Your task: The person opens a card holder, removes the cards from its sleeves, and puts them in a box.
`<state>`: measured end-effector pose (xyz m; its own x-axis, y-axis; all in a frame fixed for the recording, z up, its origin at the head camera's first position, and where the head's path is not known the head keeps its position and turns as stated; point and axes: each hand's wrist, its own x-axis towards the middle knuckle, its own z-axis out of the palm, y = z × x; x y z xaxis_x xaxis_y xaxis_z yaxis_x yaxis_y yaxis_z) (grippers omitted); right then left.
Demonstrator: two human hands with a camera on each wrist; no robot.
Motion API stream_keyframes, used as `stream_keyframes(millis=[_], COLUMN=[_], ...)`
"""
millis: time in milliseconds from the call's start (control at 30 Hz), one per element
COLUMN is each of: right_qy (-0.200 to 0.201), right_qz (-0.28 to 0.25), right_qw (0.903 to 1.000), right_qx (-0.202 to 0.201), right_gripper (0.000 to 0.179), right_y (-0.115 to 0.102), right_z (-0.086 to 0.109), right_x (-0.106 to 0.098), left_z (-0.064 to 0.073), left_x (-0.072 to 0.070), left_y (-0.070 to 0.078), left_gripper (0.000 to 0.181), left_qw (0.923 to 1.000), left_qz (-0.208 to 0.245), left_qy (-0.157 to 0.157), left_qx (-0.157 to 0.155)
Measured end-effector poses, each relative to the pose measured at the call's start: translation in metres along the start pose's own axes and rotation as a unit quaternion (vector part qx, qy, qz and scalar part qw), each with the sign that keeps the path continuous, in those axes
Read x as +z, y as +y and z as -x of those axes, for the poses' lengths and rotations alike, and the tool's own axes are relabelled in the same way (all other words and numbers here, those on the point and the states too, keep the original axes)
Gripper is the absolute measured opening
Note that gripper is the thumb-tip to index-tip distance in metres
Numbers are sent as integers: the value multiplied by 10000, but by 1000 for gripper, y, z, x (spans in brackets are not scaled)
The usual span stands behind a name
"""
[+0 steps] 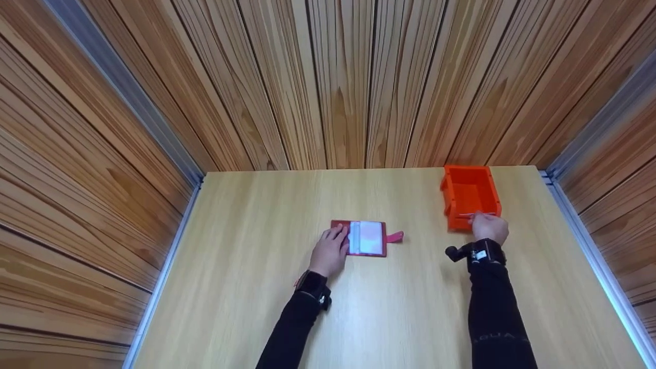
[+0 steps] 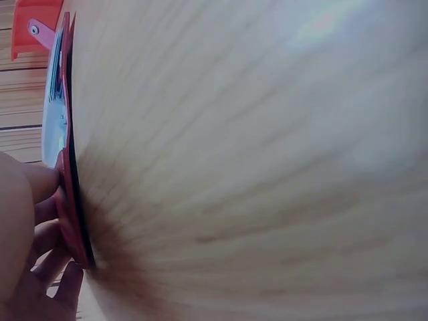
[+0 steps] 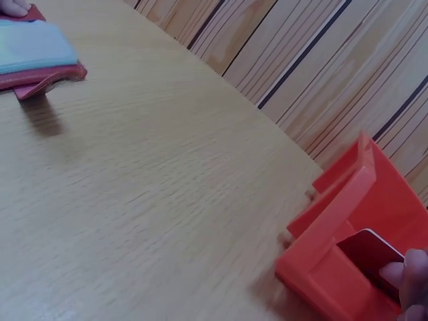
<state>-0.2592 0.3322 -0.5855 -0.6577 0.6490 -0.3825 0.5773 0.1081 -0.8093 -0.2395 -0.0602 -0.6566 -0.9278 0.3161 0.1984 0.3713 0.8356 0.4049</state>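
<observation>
A red card holder (image 1: 386, 251) lies unfolded on the table, its clear sleeves showing and its pink snap strap (image 1: 395, 237) pointing right. My left hand (image 1: 329, 252) rests on its left cover; in the left wrist view the thumb and fingers touch the red cover (image 2: 77, 234) near its end. Over the front of the orange bin (image 1: 469, 197), my right hand (image 1: 490, 227) pinches a thin card (image 3: 370, 255) between thumb and fingers. The card is tilted inside the bin's opening, dark on the face turned to the right wrist camera, with a pale edge.
The wooden table (image 1: 246, 266) has a plank wall (image 1: 338, 102) behind it and metal rails (image 1: 589, 246) along its sides. The bin stands at the back right, close to the wall.
</observation>
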Motion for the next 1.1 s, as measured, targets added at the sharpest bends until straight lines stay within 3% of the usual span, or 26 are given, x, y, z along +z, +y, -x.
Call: stream_keyframes(millis=[200,400,600,900,1100], right_qy=[-16,108,245,49,-44], right_qz=[97,393,629,848,991], right_qw=[9997,9991,9977,9964,9949], right_qx=[237,136,66,42,177], right_gripper=[30,28,37,40,45], right_y=[4,8,8,9,11], right_z=[-5,-7,-6,-10,-8], right_x=[5,8,11,10,7], left_z=[1,2,-1,-3,-2], left_x=[1,-2,0,-1,0], left_y=[-1,1,0,0,1], left_gripper=[43,43,44,44,46], left_qw=[9996,10000,10000,9999,9996], left_qz=[-150,-41,-88,-143,-27], left_qy=[175,31,-12,13,-219], left_qx=[141,-19,18,32,-150])
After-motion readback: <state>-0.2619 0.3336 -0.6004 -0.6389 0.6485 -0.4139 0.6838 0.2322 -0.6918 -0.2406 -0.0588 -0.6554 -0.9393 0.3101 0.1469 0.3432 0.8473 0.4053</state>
